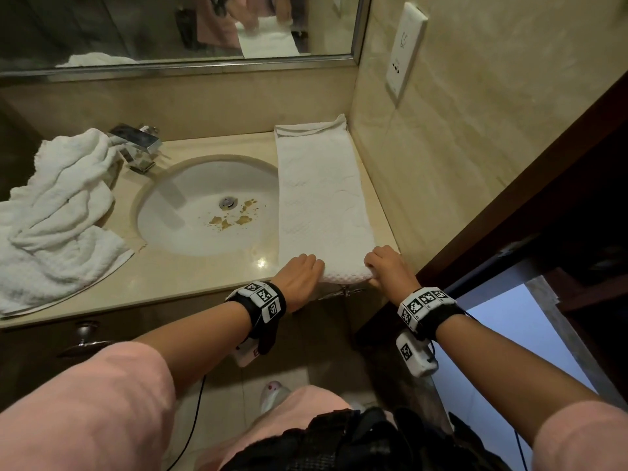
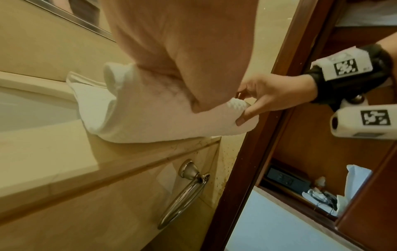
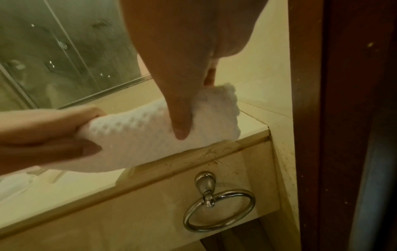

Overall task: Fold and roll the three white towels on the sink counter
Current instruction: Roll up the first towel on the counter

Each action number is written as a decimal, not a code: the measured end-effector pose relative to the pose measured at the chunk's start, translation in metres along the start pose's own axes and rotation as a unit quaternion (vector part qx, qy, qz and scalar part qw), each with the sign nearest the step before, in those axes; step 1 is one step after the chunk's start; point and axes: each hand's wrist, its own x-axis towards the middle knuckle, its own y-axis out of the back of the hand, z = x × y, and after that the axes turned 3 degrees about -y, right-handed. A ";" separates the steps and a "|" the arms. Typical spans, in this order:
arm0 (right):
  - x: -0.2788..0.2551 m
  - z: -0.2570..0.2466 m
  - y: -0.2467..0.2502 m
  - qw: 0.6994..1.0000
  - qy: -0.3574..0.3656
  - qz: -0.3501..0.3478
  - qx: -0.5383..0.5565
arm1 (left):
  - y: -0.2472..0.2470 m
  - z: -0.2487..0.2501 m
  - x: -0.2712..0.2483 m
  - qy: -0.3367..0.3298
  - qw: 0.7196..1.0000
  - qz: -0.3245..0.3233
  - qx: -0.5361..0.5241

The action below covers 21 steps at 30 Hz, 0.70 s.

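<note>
Here, folded towel point(image 1: 323, 198) laid as a narrow strip on the counter point(image 1: 210, 277) just right of the sink basin point(image 1: 204, 205); long axis running from the counter's front edge straight away toward the back wall, far hem beside the side wall, well beyond the basin's rim; near end curled up into the start of a roll at the front edge, right of the basin. Gripped there by both hands, side by side: left hand point(image 1: 300, 268) curled over the roll's basin-side end, thumb under and fingers on top; right hand point(image 1: 387, 265) clenched round the end farther from the basin, thumb pressing down the front of the roll. Neither nearer than the other; both at the near end, the whole unrolled length lying ahead of the grip. Likely next: rolling forward along that axis, away from the front edge, keeping both ends level so the roll stays straight. Left of the basin, crumpled towels point(image 1: 61, 212) heaped beside the faucet point(image 1: 139, 147), not yet folded.
</note>
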 end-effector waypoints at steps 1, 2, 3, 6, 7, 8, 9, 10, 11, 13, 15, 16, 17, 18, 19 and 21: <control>0.002 0.001 -0.001 1.000 -0.016 -0.018 0.000 | 0.000 0.002 0.001 0.000 1.000 -0.011 0.000; 0.003 0.002 -0.002 0.999 -0.034 -0.034 0.010 | 0.001 0.003 0.003 0.003 1.000 -0.024 0.003; 0.006 0.004 -0.003 0.997 -0.052 -0.050 0.028 | 0.001 0.003 0.006 0.009 0.999 -0.039 0.012; 0.013 0.009 0.001 0.992 -0.072 -0.079 0.068 | 0.003 0.006 0.014 0.030 0.998 -0.047 0.030; 0.016 0.011 0.003 0.990 -0.076 -0.097 0.071 | 0.003 0.006 0.015 0.031 0.998 -0.046 0.030; 0.018 0.012 0.005 0.988 -0.077 -0.114 0.071 | 0.003 0.006 0.017 0.026 0.998 -0.049 0.029; 0.019 0.012 0.005 0.987 -0.079 -0.125 0.069 | 0.004 0.006 0.018 0.015 0.998 -0.057 0.025; 0.020 0.011 0.006 0.987 -0.078 -0.127 0.062 | 0.004 0.006 0.019 0.007 0.998 -0.067 0.015; 0.020 0.010 0.004 0.988 -0.076 -0.126 0.050 | 0.004 0.005 0.020 0.007 0.997 -0.076 -0.001; 0.018 0.002 -0.003 0.990 -0.071 -0.116 0.026 | 0.006 0.003 0.026 0.031 0.993 -0.109 -0.030; 0.012 -0.008 -0.013 0.991 -0.079 -0.102 0.043 | 0.006 -0.002 0.034 0.053 0.985 -0.157 -0.052; 0.009 -0.012 -0.018 0.990 -0.081 -0.098 0.062 | 0.006 -0.005 0.037 0.058 0.981 -0.175 -0.063; 0.007 -0.015 -0.022 0.990 -0.078 -0.093 0.073 | 0.006 -0.008 0.040 0.057 0.978 -0.185 -0.072; 0.005 -0.017 -0.027 0.990 -0.072 -0.091 0.074 | 0.007 -0.012 0.042 0.056 0.977 -0.189 -0.079; 0.004 -0.018 -0.031 0.991 -0.071 -0.089 0.071 | 0.007 -0.015 0.044 0.056 0.976 -0.194 -0.085; 0.006 -0.019 -0.034 0.991 -0.073 -0.091 0.059 | 0.010 -0.019 0.046 0.055 0.970 -0.216 -0.100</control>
